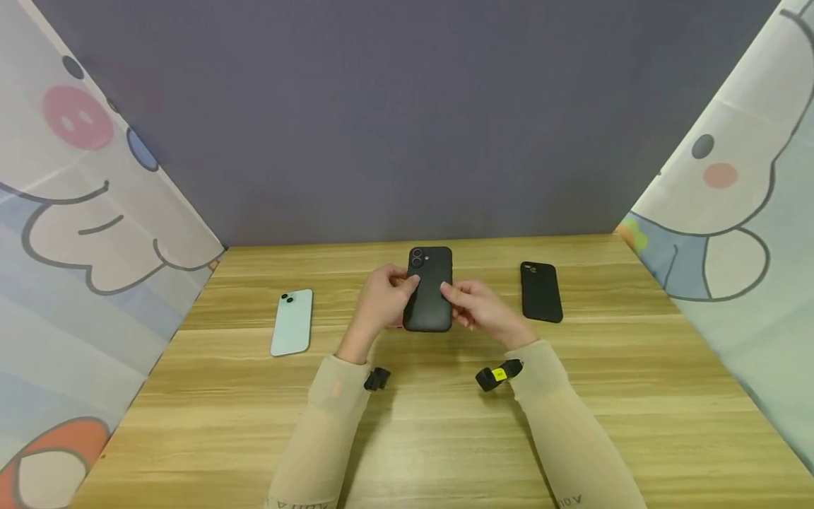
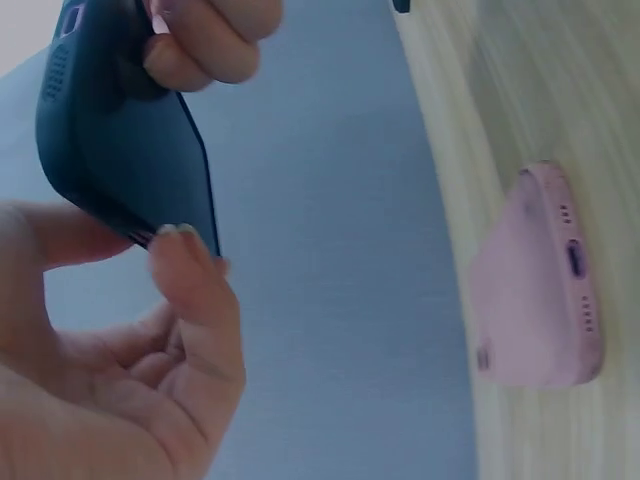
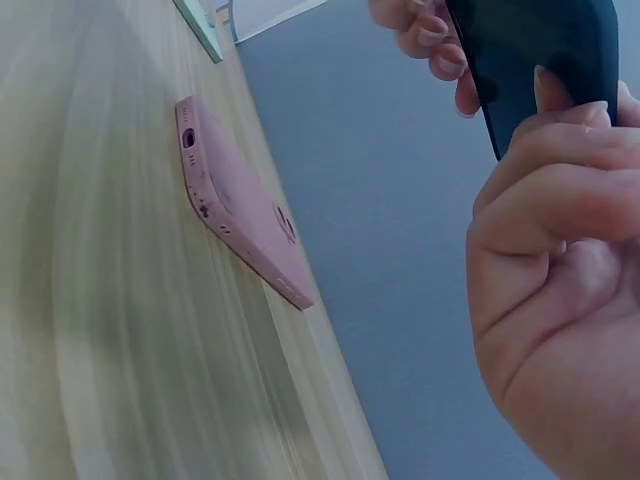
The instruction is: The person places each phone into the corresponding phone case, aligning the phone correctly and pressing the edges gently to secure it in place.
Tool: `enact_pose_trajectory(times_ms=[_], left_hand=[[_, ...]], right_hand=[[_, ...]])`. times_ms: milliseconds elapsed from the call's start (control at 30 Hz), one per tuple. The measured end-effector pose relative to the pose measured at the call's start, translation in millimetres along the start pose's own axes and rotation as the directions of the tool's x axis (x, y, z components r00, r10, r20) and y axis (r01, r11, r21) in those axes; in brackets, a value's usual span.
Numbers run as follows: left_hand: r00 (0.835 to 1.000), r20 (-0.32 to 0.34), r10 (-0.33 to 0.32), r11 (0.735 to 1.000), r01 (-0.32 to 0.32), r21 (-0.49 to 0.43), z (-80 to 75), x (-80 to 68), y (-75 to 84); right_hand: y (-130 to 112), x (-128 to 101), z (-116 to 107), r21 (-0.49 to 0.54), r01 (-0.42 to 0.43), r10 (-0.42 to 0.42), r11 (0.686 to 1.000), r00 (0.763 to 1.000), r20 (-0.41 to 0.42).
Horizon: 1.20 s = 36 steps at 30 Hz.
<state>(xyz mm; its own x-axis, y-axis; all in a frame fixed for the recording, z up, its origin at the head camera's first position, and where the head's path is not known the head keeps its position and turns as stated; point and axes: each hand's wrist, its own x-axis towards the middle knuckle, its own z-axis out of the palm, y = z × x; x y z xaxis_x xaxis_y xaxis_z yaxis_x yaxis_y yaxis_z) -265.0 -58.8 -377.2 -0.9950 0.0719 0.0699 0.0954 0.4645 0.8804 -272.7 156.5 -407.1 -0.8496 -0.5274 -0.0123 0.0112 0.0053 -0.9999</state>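
Note:
Both hands hold a black-cased phone (image 1: 429, 307) above the table, with its back and two camera lenses facing the head camera. My left hand (image 1: 384, 300) pinches its left edge, the thumb lying on the back. At the right edge, my right hand (image 1: 481, 308) grips it between thumb and fingers. Below lies a pink phone case (image 2: 535, 290), almost wholly hidden by the left hand and phone in the head view. The right wrist view shows the pink case's port opening and a ring-shaped mark on its back. Whether a phone sits inside it I cannot tell.
A pale mint phone (image 1: 292, 322) lies on the wooden table (image 1: 439, 424) to the left. On the right lies a black phone case (image 1: 542, 291) with a camera cutout. A grey panel (image 1: 407, 127) stands behind, with cartoon-printed curtains at both sides.

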Motion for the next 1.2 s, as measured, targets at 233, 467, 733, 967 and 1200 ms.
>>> enact_pose_trajectory(times_ms=[233, 467, 733, 967, 1200], left_hand=[[0.997, 0.001, -0.084, 0.971, 0.081, 0.223, -1.3, -2.4, 17.6], [0.993, 0.037, -0.114, 0.919, 0.092, 0.384, -4.3, 4.4, 34.2], [0.984, 0.104, -0.143, 0.882, 0.079, 0.464, -7.4, 8.3, 42.3], [0.974, 0.125, -0.190, 0.876, 0.111, 0.469, -10.0, 8.1, 42.0], [0.945, 0.211, -0.251, 0.882, 0.133, 0.452, -13.4, 10.5, 41.8]], right_hand=[[4.0, 1.3, 2.3, -0.004, 0.007, -0.007, 1.000, 0.998, 0.060], [6.6, 0.1, -0.6, 0.040, 0.024, -0.030, 0.999, 0.990, 0.135], [5.5, -2.5, -1.5, 0.060, 0.044, -0.055, 0.997, 0.977, 0.204], [5.3, -1.9, 0.9, 0.044, 0.052, -0.061, 0.998, 0.967, 0.246], [3.2, -1.5, 3.5, 0.007, 0.031, -0.031, 1.000, 0.968, 0.249]])
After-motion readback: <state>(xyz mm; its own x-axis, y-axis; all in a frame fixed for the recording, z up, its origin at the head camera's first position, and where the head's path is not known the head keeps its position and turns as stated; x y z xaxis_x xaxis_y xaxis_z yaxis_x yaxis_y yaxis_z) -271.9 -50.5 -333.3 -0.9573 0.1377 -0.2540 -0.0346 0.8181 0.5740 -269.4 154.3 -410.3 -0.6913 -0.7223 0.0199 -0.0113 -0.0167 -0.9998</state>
